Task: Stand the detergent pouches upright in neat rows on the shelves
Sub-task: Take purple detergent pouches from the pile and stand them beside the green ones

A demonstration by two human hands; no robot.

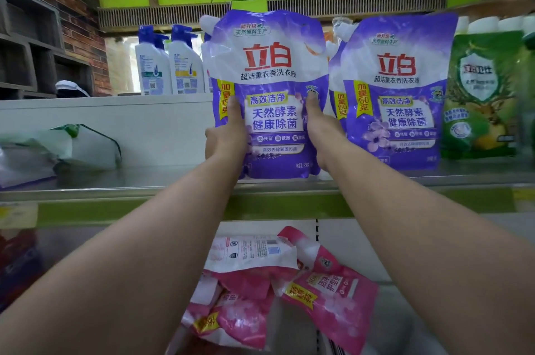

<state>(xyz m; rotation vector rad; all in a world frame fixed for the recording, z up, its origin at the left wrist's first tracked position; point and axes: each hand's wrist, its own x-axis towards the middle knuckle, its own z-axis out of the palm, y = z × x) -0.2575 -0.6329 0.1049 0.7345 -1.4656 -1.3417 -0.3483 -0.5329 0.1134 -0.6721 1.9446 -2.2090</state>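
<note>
Held pouch [270,94]: stands upright on the upper shelf [173,181], long axis vertical, printed front facing the camera, spout corner at the top left
Position: its base sits near the shelf's front edge, just left of a second purple pouch [396,94] that also stands upright and faces forward; more purple pouches show between and behind the two
Look: purple and white plastic, large red characters on a white band, yellow tag down the left side, blue text panel in the middle, glossy and slightly creased
Left hand [227,137]: thumb laid up the front near the left edge, the other fingers wrapped round the side, gripping the pouch
Right hand [324,134]: thumb pressed on the front near the right edge, the other fingers out of sight behind, gripping the same pouch
Hidden: the pouch's lower corners are covered by both hands; the small print at the bottom is too blurred to read
Lower shelf [362,253]: pink pouches [327,299] lie flat in a loose overlapping heap, partly cut off by the forearms
Neighbours: a green pouch [480,94] stands at the right; white pump bottles [170,65] stand behind at the left
</note>
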